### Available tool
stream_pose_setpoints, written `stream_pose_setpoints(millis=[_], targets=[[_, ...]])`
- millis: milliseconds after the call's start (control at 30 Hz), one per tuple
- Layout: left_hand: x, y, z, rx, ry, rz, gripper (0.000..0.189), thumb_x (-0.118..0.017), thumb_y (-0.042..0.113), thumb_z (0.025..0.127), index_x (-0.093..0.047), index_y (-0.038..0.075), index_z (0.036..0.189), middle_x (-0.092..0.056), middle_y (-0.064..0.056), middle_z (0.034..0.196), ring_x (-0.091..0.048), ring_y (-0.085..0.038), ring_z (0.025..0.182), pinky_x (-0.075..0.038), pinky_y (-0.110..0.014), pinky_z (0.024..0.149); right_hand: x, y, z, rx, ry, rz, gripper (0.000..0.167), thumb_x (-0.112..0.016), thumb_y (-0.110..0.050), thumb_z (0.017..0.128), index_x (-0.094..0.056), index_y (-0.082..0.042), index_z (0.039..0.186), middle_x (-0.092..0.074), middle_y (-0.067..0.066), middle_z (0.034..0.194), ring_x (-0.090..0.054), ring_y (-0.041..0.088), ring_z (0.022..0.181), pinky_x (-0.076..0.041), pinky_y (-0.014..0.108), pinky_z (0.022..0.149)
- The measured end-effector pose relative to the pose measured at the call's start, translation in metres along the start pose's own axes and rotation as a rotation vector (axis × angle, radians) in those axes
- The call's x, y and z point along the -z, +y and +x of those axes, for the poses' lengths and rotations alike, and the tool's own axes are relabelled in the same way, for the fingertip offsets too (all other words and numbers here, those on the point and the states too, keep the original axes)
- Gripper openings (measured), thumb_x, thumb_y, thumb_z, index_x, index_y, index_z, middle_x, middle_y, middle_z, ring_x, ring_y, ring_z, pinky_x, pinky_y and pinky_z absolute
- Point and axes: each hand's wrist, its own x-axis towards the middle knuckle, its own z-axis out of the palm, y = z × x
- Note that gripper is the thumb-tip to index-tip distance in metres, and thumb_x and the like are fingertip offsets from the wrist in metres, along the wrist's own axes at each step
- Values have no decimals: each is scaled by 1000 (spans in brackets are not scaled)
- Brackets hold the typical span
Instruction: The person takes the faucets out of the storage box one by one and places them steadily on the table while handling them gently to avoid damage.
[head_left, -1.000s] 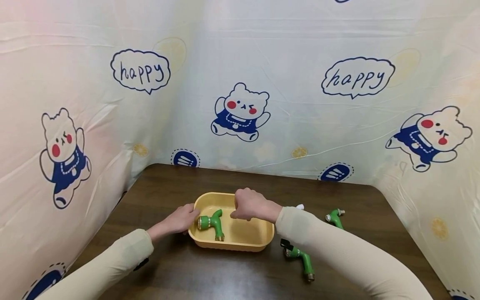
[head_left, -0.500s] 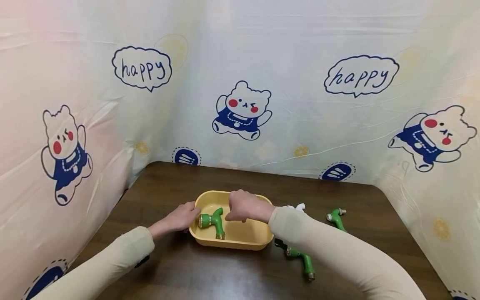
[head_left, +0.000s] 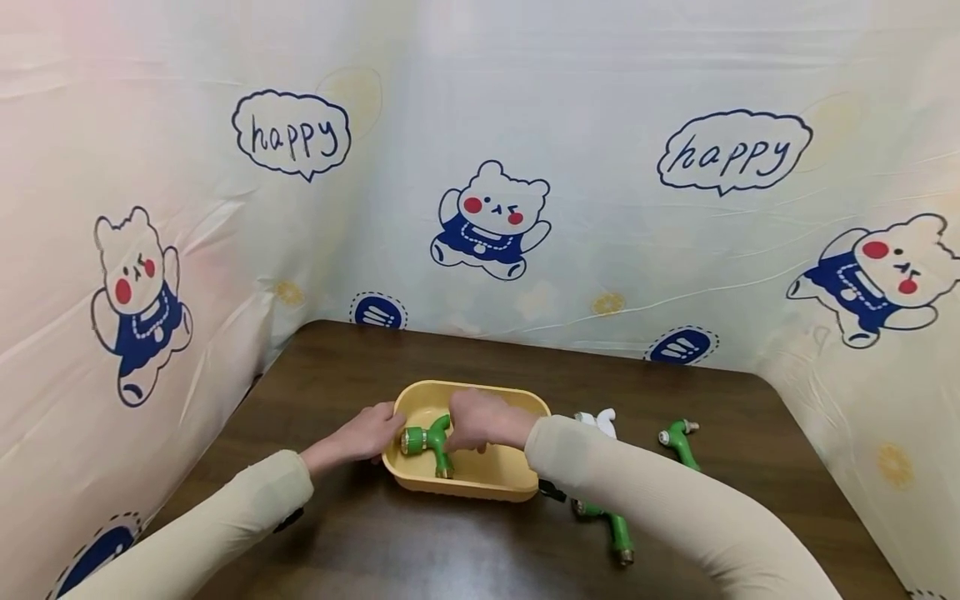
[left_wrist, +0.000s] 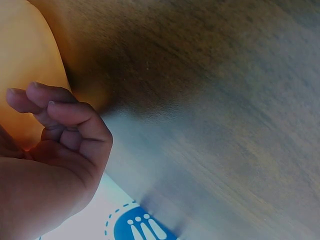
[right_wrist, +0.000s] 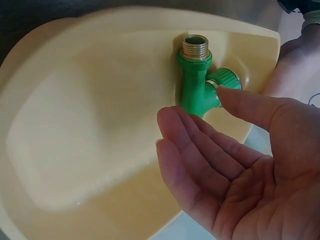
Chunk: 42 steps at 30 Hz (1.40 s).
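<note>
A yellow plastic basin [head_left: 480, 490] with rounded corners stands on the dark wooden table. My left hand [head_left: 367, 432] grips its left end, thumb over the rim; in the left wrist view the fingers curl against the outer wall. Inside, at the left end, lies a green tap [head_left: 435, 440] with a brass threaded end. My right hand [head_left: 480, 419] reaches into the basin just right of this tap. In the right wrist view the thumb and fingers are spread apart with nothing between them, the thumb tip overlapping the tap's ribbed green knob [right_wrist: 224, 80].
Right of the basin lie a white tap [head_left: 600, 419], a green tap [head_left: 678, 442] with a white end, and another green tap [head_left: 618, 533] partly behind my right sleeve. A printed curtain [head_left: 480, 100] surrounds the table's back and sides.
My right hand has moved left and lower into the basin, up to the green tap. More of the white tap shows now. My left hand keeps its grip on the rim.
</note>
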Motion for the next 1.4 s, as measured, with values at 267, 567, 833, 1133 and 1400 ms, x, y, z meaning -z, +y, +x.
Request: stream_pose_setpoints(millis=[267, 567, 833, 1133, 1400], targets=[[1, 2, -2, 8, -3, -8, 27, -38, 16, 110, -58, -1, 110, -59, -10, 60, -50, -14, 42, -38, -24, 39, -29, 20, 39, 12, -7, 22, 32, -83, -31, 83, -61, -15, 66, -63, -2, 55, -64, 13, 43, -51, 28, 45], [1, 1, -1, 25, -16, -28, 28, -37, 16, 110, -59, -1, 113, -59, -9, 61, -50, -13, 42, -39, -24, 40, -23, 2, 29, -30, -31, -13, 34, -84, -33, 86, -60, -14, 72, -64, 1, 61, -64, 15, 46, -50, 30, 46], [1, 2, 0, 34, -16, -17, 28, -37, 17, 110, -58, 0, 114, -59, -9, 60, -49, -14, 43, -38, -24, 40, -12, -11, 12, -59, -48, -3, 31, -86, -30, 87, -62, -13, 78, -64, 1, 61, -68, 17, 51, -47, 26, 46], [1, 3, 0, 29, -22, -12, 29, -37, 18, 110, -58, -1, 113, -59, -8, 60, -49, -13, 43, -38, -23, 40, -23, 5, 33, -58, -49, 18, 35, -85, -40, 86, -61, -16, 77, -64, -1, 61, -64, 13, 48, -48, 29, 46], [1, 2, -2, 3, -13, -6, 27, -37, 15, 110, -58, 0, 110, -59, -8, 60, -50, -13, 42, -39, -24, 40, -13, -7, 22, -73, -77, -3, 34, -84, -39, 89, -63, -14, 79, -66, 0, 60, -67, 16, 51, -51, 31, 47]])
